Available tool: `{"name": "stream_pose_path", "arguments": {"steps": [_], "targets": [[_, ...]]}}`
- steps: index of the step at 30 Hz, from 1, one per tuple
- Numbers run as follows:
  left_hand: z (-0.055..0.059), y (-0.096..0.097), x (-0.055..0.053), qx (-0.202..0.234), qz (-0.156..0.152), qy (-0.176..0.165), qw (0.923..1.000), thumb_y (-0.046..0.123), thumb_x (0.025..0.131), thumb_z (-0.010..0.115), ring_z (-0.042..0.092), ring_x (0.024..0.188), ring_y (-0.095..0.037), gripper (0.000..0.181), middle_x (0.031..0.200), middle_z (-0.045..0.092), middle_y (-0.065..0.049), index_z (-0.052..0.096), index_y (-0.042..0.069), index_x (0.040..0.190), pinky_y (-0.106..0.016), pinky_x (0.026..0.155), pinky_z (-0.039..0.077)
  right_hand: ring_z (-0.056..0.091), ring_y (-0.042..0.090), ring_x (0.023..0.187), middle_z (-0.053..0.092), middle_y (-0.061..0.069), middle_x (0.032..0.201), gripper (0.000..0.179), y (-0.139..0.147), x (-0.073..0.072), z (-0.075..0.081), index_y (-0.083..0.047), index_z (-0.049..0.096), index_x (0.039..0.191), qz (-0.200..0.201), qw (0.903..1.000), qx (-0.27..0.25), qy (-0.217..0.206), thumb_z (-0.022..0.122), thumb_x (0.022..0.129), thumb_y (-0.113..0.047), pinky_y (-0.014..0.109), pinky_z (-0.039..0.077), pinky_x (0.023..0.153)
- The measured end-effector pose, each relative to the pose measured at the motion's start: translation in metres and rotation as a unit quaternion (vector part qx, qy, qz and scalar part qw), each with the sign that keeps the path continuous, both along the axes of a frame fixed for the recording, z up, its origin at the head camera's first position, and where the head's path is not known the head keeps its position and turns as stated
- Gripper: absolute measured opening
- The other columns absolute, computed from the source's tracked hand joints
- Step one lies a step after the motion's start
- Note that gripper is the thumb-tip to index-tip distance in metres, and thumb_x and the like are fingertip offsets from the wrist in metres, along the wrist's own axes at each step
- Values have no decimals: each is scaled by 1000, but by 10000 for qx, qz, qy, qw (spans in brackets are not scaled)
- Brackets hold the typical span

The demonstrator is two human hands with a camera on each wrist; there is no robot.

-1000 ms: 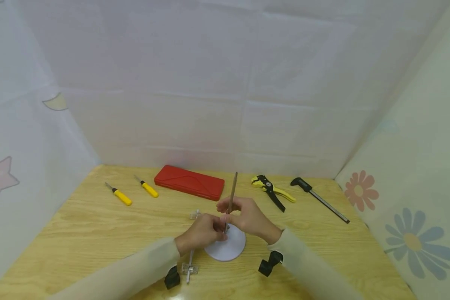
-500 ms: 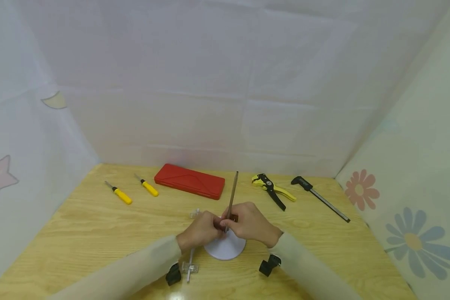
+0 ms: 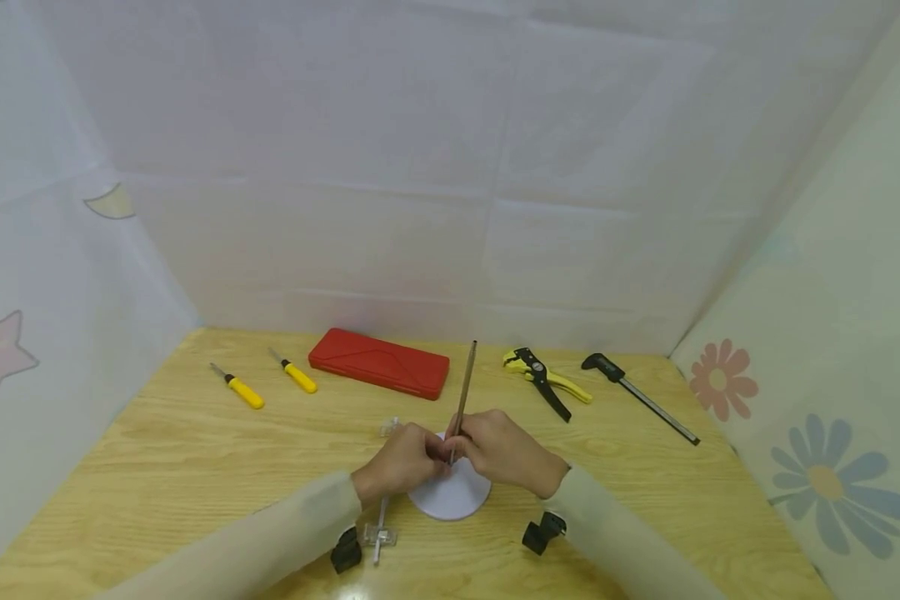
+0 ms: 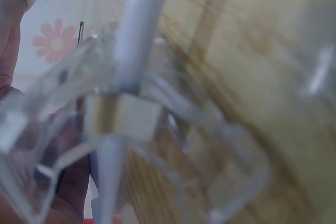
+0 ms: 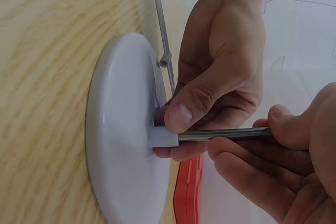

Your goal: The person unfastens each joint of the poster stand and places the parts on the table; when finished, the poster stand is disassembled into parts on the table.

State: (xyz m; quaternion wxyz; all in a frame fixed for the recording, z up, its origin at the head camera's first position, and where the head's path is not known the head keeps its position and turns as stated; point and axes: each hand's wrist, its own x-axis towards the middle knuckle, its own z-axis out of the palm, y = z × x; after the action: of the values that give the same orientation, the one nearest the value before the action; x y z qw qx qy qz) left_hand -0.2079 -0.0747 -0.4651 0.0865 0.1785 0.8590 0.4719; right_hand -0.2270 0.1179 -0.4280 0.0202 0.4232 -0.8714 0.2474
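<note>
A slim metal rod (image 3: 467, 379) stands on a round white base (image 3: 450, 500), leaning slightly right in the head view. My left hand (image 3: 405, 458) pinches the short white collar (image 5: 165, 136) on the base, where the rod's lower end meets it. Just above it, my right hand (image 3: 506, 450) pinches the rod between thumb and fingers. Beside the base, left of it, lies a thin white rod with clear plastic clips (image 3: 379, 536). That rod and a clear clip (image 4: 126, 114) fill the left wrist view, blurred, and hide most of the left hand there.
Along the back of the wooden table (image 3: 180, 467) lie two yellow-handled screwdrivers (image 3: 243, 393), a red case (image 3: 378, 362), yellow-and-black wire strippers (image 3: 543, 383) and a caliper (image 3: 641, 400). White printed sheets (image 3: 390, 167) enclose the back and sides.
My right hand has slid down the rod, its fingers closing round it just above the left hand. The left hand stays at the collar.
</note>
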Motion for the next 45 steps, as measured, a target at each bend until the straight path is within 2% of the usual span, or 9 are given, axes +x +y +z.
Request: {"name": "stream_pose_path", "arguments": {"steps": [4,9,16,23,31,37,42,45], "targets": [[0,0,-1,-92,14,64,9999,3,82,75,65,69,-9,7,80,77,-9,79,1,87,-22,57,53,64,-2,77,76,-1,95,12,0,1,1,-12,71,103,-43,10000,13,10,63,101,-20,10,51,63],[-1,0,-1,-138,17,208,9997,3,81,76,63,67,-6,6,79,77,-6,80,2,85,-21,57,52,66,-2,77,77,-1,93,9,0,1,-2,-12,71,101,-57,9997,-232,-24,65,100,-18,11,51,62],[-3,2,-2,-188,44,255,9995,4,81,78,63,67,-5,4,77,77,-5,79,2,84,-19,56,52,71,4,75,77,-2,91,10,1,3,-11,-11,69,102,-64,9983,-375,444,64,100,-19,9,48,59],[-2,2,-3,-175,37,252,9995,2,81,77,62,68,-7,3,76,76,-5,79,1,84,-20,58,52,73,5,81,75,1,92,9,1,3,-11,-9,67,102,-26,9980,-508,362,61,101,-16,10,54,68],[-2,3,-1,-140,131,251,9995,3,81,79,62,69,-7,3,76,75,-5,79,1,84,-21,58,52,68,4,79,73,1,93,9,-1,5,-16,-9,64,103,0,9945,-393,975,61,101,-17,11,53,66],[-3,3,2,-89,120,304,9994,1,80,79,62,68,-8,3,74,74,-6,78,-1,83,-21,56,52,70,5,79,72,1,93,9,-1,4,-17,-9,63,105,60,9954,-532,790,59,101,-16,9,52,66],[-2,3,3,-90,133,372,9992,-1,80,77,64,69,-9,4,75,74,-8,78,-1,85,-21,57,53,69,5,78,71,0,91,8,-3,5,-17,-9,63,103,77,9937,-475,1016,61,100,-16,11,53,65],[-2,4,4,-111,127,391,9991,-1,80,76,63,69,-9,4,75,74,-8,78,-2,84,-20,57,53,69,5,78,71,1,91,8,-2,7,-17,-9,62,104,29,9945,-472,938,60,100,-16,11,53,65]]}}
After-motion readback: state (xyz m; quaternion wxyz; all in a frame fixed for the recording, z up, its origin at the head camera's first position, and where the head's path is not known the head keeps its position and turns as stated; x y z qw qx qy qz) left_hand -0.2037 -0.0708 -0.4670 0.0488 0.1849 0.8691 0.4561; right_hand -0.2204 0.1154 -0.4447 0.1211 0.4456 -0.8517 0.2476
